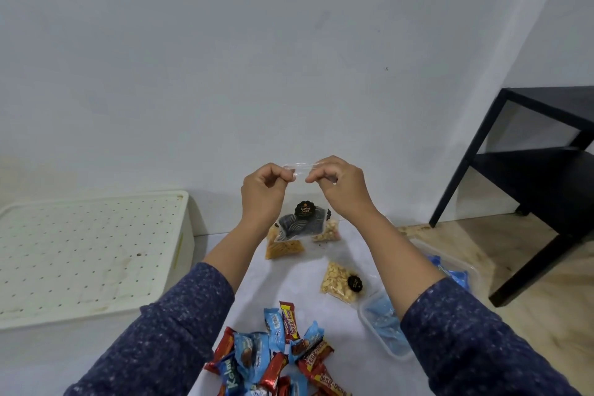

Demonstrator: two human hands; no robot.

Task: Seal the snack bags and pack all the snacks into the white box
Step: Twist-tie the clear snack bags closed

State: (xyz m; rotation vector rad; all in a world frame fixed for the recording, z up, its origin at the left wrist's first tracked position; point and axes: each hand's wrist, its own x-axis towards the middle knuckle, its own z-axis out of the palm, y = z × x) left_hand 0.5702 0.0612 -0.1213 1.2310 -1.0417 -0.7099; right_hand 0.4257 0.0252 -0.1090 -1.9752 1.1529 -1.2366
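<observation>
Left hand: the left hand [264, 191] is raised at chest height, thumb and fingertips pinching the left part of the bag's top strip.
Right hand: the right hand [337, 185] mirrors it, pinching the right part of the same strip, just beside the left fingertips.
Held bag: a clear plastic zip bag of dark striped snacks with a round black label [300, 220] hangs upright from both hands, in the air above the white surface [308, 276].
Step in hand: seemingly pressing this bag's zip closed; whether it is sealed along its whole width cannot be told.
Waiting below: a clear bag of orange strips [283, 249], a clear bag of pale nuts with a black label [342, 281], and a heap of red and blue wrapped bars [276, 357].
White box: a white plastic box with a perforated lid [86, 251] stands well to the left, lid on.
Next move: likely run the pinch along the strip to the corners, then carry the bag left; the lid would need lifting first.
</observation>
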